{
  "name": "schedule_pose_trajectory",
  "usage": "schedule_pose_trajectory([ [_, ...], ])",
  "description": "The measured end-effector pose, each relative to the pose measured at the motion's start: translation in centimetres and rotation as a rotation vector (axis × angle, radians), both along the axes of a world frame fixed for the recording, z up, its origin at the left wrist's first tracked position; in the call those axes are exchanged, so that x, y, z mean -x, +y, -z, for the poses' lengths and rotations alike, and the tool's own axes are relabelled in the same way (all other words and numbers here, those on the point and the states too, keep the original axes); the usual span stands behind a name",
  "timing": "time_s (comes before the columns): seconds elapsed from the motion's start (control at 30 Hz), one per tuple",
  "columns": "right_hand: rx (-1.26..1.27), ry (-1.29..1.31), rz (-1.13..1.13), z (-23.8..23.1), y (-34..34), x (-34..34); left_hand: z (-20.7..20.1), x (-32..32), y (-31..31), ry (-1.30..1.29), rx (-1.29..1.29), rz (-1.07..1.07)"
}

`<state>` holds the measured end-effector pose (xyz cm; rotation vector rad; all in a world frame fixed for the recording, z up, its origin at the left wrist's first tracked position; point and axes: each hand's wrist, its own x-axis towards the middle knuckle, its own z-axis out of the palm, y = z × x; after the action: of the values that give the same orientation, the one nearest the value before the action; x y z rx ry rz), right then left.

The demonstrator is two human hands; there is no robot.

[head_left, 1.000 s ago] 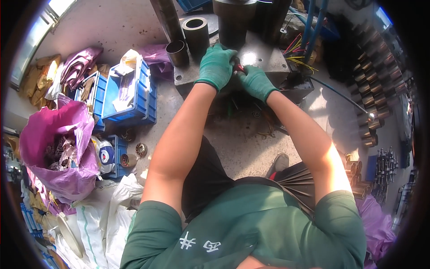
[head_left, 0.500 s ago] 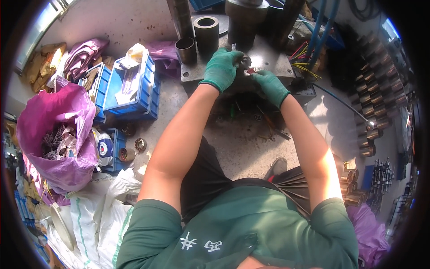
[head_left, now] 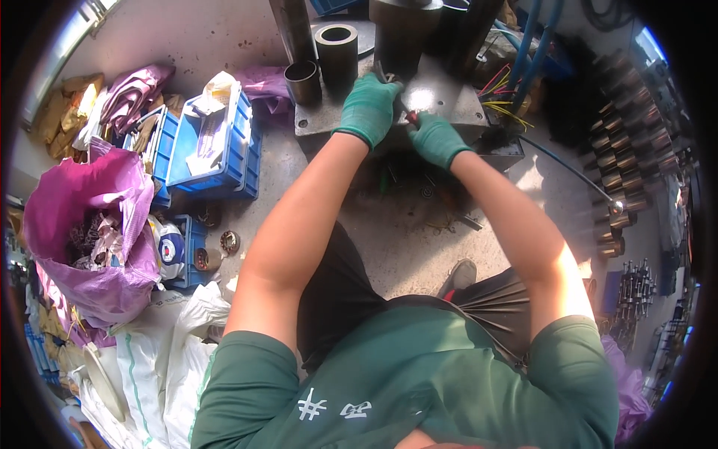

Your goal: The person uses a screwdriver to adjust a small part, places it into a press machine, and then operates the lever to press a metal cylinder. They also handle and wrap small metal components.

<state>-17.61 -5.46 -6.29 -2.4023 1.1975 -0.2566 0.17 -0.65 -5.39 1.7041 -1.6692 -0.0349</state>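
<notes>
Both of my hands wear green gloves and work over the metal base plate point(head_left: 467, 112) of a machine. My left hand point(head_left: 368, 108) is closed around a small metal part point(head_left: 384, 75), mostly hidden by the fingers. Close beside it, my right hand point(head_left: 437, 138) grips a slim tool with a red handle point(head_left: 412, 117); its dark shaft points up toward the left hand. Its tip is too small to make out. Behind the left hand stand a thick-walled metal tube point(head_left: 338, 60) and a shorter dark cup-like tube point(head_left: 302, 84).
Blue crates point(head_left: 217, 161) and an open purple sack point(head_left: 93, 232) stand at my left, with white sacks point(head_left: 146, 382) nearer. Blue hoses point(head_left: 532, 52) and yellow and red wires point(head_left: 505, 97) lie right of the machine. Stacked metal tubes point(head_left: 624, 157) line the far right.
The right hand has shifted slightly left and up, closer to the left hand, and the tool's shaft now shows more plainly. The left hand stays nearly in place; the whole view has shifted slightly.
</notes>
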Motion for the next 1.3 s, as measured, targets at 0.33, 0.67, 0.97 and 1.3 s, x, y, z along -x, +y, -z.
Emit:
schedule_pose_trajectory([
  [0.33,-0.69,-0.336,0.154,-3.1,0.7,3.0,-0.2,-1.0,1.2,0.02,0.13,-0.041],
  [0.67,-0.29,-0.114,0.017,-4.9,2.3,7.1,-0.5,-2.1,2.3,0.009,0.032,0.06],
  [0.97,0.066,0.015,0.022,-1.8,1.2,-1.4,-1.0,0.5,1.4,-0.113,0.011,-0.02],
  [1.3,-0.057,0.0,-0.099,-4.7,2.1,3.4,-1.3,1.2,2.0,-0.176,0.017,-0.044],
])
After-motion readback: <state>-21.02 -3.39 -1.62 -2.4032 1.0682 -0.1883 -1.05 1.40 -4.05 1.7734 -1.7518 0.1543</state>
